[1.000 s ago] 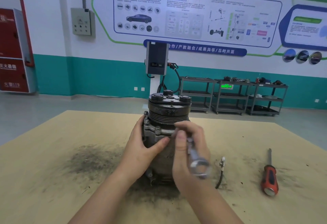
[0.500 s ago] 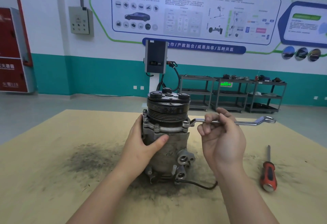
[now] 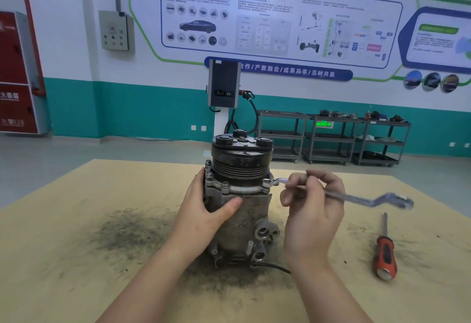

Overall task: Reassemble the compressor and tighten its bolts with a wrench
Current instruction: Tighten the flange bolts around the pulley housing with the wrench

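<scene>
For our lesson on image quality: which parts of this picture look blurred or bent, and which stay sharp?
Head view: the wrench's far end smears with motion blur; the compressor and screwdriver stay sharp; the wall poster's edges bow from wide-angle distortion.

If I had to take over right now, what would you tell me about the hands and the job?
Left hand: wrapped round the compressor, steadying it upright on the table.
Right hand: holds the wrench, whose ring end sits on a bolt at the right of the flange.
Screwdriver: lying on the table to the right, untouched.
Done: the compressor looks put together, bolts in place.
Left: turn this bolt tight, then check the others round the flange. I cannot tell which are already tight.
</scene>
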The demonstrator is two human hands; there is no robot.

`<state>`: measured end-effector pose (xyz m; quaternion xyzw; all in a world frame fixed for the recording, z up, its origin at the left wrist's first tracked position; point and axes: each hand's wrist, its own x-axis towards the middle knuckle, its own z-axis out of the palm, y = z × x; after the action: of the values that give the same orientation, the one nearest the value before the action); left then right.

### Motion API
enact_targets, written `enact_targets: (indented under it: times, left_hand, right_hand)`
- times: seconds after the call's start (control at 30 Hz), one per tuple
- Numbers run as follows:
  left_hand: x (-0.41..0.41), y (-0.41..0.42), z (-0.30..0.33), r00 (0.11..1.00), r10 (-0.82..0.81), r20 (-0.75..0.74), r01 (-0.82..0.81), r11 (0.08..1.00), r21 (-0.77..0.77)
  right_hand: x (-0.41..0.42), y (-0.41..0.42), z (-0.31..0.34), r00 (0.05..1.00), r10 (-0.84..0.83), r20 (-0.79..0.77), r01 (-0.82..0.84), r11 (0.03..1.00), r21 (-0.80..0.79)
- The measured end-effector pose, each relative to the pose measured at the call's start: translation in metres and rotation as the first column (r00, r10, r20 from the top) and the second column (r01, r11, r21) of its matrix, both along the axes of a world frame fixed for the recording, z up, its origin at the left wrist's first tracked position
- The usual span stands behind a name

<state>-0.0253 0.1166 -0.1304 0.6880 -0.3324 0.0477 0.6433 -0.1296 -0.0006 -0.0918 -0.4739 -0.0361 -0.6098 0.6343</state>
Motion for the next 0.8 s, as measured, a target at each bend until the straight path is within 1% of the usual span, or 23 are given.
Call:
enact_targets:
  times: [0.03, 0.07, 0.1, 0.13, 0.2, 0.27, 0.3, 0.33, 0.4, 0.43, 0.5, 0.57, 0.63, 0.8]
  left_hand:
    - [0.0, 0.0, 0.0, 1.0, -0.001, -0.001, 0.001, 1.0, -0.005]
    - [0.001, 0.0, 0.0, 1.0, 0.0, 0.0, 0.0, 1.0, -0.007]
    - [0.001, 0.0, 0.0, 1.0, -0.001, 0.001, 0.001, 1.0, -0.008]
    - [0.001, -0.001, 0.0, 1.0, -0.005, 0.002, 0.005, 1.0, -0.007]
    - [0.002, -0.001, 0.0, 1.0, -0.014, 0.0, 0.014, 1.0, -0.005]
    - [0.002, -0.001, -0.001, 1.0, -0.014, 0.001, 0.014, 1.0, -0.005]
    - [0.002, -0.001, -0.001, 1.0, -0.01, 0.003, 0.01, 1.0, -0.006]
    - [0.002, -0.001, -0.001, 1.0, -0.006, 0.003, 0.006, 1.0, -0.007]
    - [0.002, -0.001, -0.002, 1.0, -0.006, -0.001, 0.006, 1.0, -0.004]
    - [0.002, -0.001, -0.002, 1.0, -0.006, -0.001, 0.006, 1.0, -0.002]
    - [0.002, -0.001, -0.002, 1.0, 0.0, -0.001, 0.0, 1.0, -0.001]
    - [0.001, -0.001, -0.002, 1.0, 0.0, -0.003, 0.0, 1.0, -0.002]
    - [0.001, -0.001, -0.001, 1.0, -0.003, -0.005, 0.003, 1.0, -0.003]
    - [-0.001, -0.001, -0.001, 1.0, 0.0, -0.005, 0.0, 1.0, 0.001]
  right_hand:
    - [0.0, 0.009, -0.005, 0.995, -0.101, 0.004, 0.1, 0.987, -0.124]
    - [0.001, 0.017, -0.01, 0.985, -0.175, 0.0, 0.169, 0.952, -0.256]
    - [0.003, 0.022, -0.014, 0.974, -0.227, -0.016, 0.205, 0.907, -0.368]
    - [0.004, 0.025, -0.016, 0.963, -0.266, -0.04, 0.22, 0.867, -0.446]
    - [0.003, 0.025, -0.015, 0.95, -0.303, -0.073, 0.221, 0.82, -0.528]
    - [-0.001, 0.022, -0.009, 0.963, -0.263, -0.059, 0.191, 0.82, -0.539]
    - [-0.003, 0.019, -0.005, 0.974, -0.223, -0.032, 0.178, 0.85, -0.495]
    - [-0.006, 0.016, 0.001, 0.984, -0.178, -0.002, 0.162, 0.895, -0.415]
    - [-0.009, 0.007, 0.01, 0.998, -0.064, 0.019, 0.066, 0.981, -0.183]
    - [-0.01, 0.002, 0.013, 1.0, 0.021, 0.023, -0.02, 0.998, -0.066]
    - [-0.01, -0.006, 0.017, 0.981, 0.19, 0.038, -0.193, 0.974, 0.114]
    - [-0.008, -0.011, 0.019, 0.95, 0.307, 0.056, -0.311, 0.922, 0.23]
    - [-0.005, -0.015, 0.02, 0.924, 0.378, 0.064, -0.38, 0.88, 0.285]
    - [-0.004, -0.028, 0.022, 0.869, 0.491, 0.062, -0.482, 0.812, 0.329]
